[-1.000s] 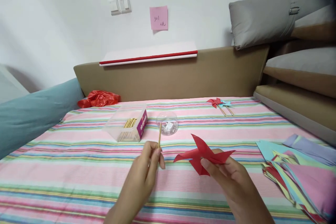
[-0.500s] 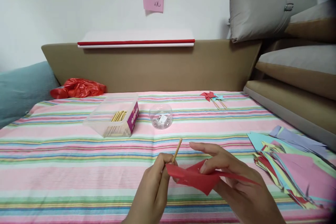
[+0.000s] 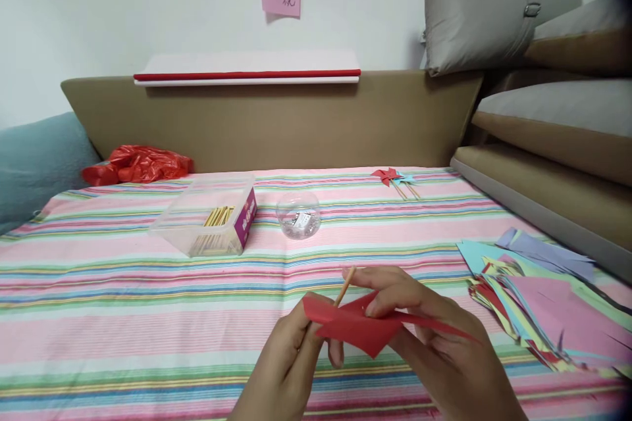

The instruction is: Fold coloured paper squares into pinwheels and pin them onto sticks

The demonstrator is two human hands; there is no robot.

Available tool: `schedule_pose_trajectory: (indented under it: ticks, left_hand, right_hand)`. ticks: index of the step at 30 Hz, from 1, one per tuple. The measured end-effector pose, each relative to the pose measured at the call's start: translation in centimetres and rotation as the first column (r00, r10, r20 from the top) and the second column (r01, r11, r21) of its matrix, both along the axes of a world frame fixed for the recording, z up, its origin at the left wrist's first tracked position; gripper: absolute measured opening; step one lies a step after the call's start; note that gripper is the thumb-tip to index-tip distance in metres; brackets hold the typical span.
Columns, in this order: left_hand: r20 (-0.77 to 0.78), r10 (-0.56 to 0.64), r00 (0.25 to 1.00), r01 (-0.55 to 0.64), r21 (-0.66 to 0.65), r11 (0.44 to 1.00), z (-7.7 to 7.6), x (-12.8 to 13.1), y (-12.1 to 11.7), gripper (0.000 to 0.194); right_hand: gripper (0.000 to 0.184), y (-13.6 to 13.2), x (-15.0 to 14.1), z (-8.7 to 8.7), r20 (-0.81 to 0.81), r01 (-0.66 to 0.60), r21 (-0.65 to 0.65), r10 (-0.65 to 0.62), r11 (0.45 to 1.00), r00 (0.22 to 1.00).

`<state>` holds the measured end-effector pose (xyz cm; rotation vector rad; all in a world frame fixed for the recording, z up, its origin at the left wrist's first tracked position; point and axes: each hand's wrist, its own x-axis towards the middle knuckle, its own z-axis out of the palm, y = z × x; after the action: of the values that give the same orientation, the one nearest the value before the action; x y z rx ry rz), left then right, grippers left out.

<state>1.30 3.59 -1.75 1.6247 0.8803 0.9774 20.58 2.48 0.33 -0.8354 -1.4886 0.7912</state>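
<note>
Low in front of me, my right hand [image 3: 429, 322] pinches a red paper pinwheel [image 3: 358, 327] between thumb and fingers; one of its blades trails along the palm. My left hand [image 3: 296, 348] is closed around a thin wooden stick [image 3: 344, 287], whose upper end points up behind the red paper. The paper's left corner overlaps the left fingers. Where the stick meets the paper is hidden. The tip of my right index finger is beside the stick's upper end; whether it touches is unclear.
A clear plastic box [image 3: 172, 229] holds several wooden sticks. Beside it stands a round clear tub [image 3: 299, 217] with small metallic pieces. Finished red [image 3: 388, 175] and light-blue pinwheels [image 3: 405, 178] lie farther back. Coloured paper sheets [image 3: 553, 316] pile at right; a red plastic bag [image 3: 143, 163] sits back left.
The stick's upper end has shifted right, behind the red paper and close to the right index finger. The paper has moved slightly left over the left fingers. The view has shifted a little.
</note>
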Motion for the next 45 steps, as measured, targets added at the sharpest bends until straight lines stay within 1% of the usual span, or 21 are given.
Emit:
schedule_pose_trajectory:
  ticks: [3,7,9,11,13,15,20,25,27,29,32,34,37,39,42,45]
  left_hand:
    - [-0.038,0.011,0.999,-0.013,-0.059,0.998,0.2,0.1,-0.2,0.040]
    - [0.032,0.038,0.999,-0.031,-0.175,0.984,0.8,0.3,-0.3,0.048]
    - [0.064,0.030,0.997,-0.013,-0.242,0.970,0.8,0.4,-0.3,0.049]
    - [0.090,0.010,0.996,0.016,-0.283,0.959,0.3,0.3,-0.1,0.049]
    - [0.105,-0.010,0.994,0.039,-0.278,0.960,-0.2,0.1,0.1,0.049]
    - [0.104,-0.031,0.994,0.056,-0.247,0.967,-0.6,-0.1,0.4,0.047]
    - [0.066,-0.025,0.997,0.038,-0.197,0.980,-0.6,-0.4,0.6,0.040]
    - [0.163,0.021,0.986,0.013,-0.210,0.978,-2.0,-0.1,0.8,0.046]
    - [0.170,0.032,0.985,0.006,-0.223,0.975,-2.2,-0.1,0.6,0.044]
    - [0.162,0.031,0.986,0.009,-0.237,0.971,-2.0,-0.1,0.4,0.038]
    - [0.155,0.059,0.986,-0.019,-0.245,0.969,-1.3,-0.2,0.0,0.033]
    - [0.141,0.082,0.987,-0.046,-0.247,0.968,-0.8,-0.3,-0.1,0.033]
    - [0.095,0.079,0.992,-0.055,-0.234,0.971,-0.2,-0.5,-0.1,0.034]
    - [0.064,0.088,0.994,-0.072,-0.226,0.972,-0.1,-0.6,-0.1,0.034]
    - [0.032,0.131,0.991,-0.121,-0.218,0.968,-1.0,-0.8,0.2,0.037]
    - [0.039,0.126,0.991,-0.117,-0.181,0.976,-2.9,-1.4,1.0,0.043]
  right_hand:
    - [0.014,0.2,0.0,0.3,-0.002,-0.028,0.075,0.029,0.997,1.000]
    - [0.022,0.2,0.2,0.7,0.053,-0.045,0.155,0.037,0.987,0.998]
    - [0.021,0.1,-0.1,1.0,0.052,-0.023,0.192,0.013,0.981,0.999]
    - [0.015,-0.1,-0.5,1.1,0.024,0.034,0.217,-0.040,0.976,0.999]
    - [0.009,-0.2,-0.9,1.2,-0.010,0.087,0.224,-0.087,0.971,0.996]
    - [0.008,-0.2,-1.0,1.2,-0.016,0.096,0.212,-0.095,0.973,0.995]
    - [0.011,-0.1,-0.6,0.9,0.015,0.030,0.188,-0.033,0.982,0.999]
    - [0.013,-0.1,-0.1,1.0,0.040,-0.024,0.201,0.016,0.979,0.999]
    - [0.013,-0.3,0.1,1.2,0.064,-0.026,0.184,0.014,0.983,0.998]
    - [0.012,-0.4,0.2,1.4,0.080,-0.017,0.167,0.004,0.986,0.997]
    - [0.012,-0.5,0.3,1.4,0.091,-0.019,0.167,0.004,0.986,0.996]
    - [0.013,-0.4,0.4,1.3,0.088,-0.029,0.159,0.016,0.987,0.996]
    - [0.015,-0.3,0.4,1.2,0.073,-0.048,0.146,0.038,0.988,0.997]
    - [0.016,-0.3,0.4,1.1,0.066,-0.056,0.137,0.048,0.989,0.997]
    - [0.014,-0.3,0.2,1.2,0.060,-0.065,0.130,0.058,0.989,0.997]
    - [0.010,-0.4,0.0,1.4,0.055,-0.062,0.129,0.055,0.990,0.997]
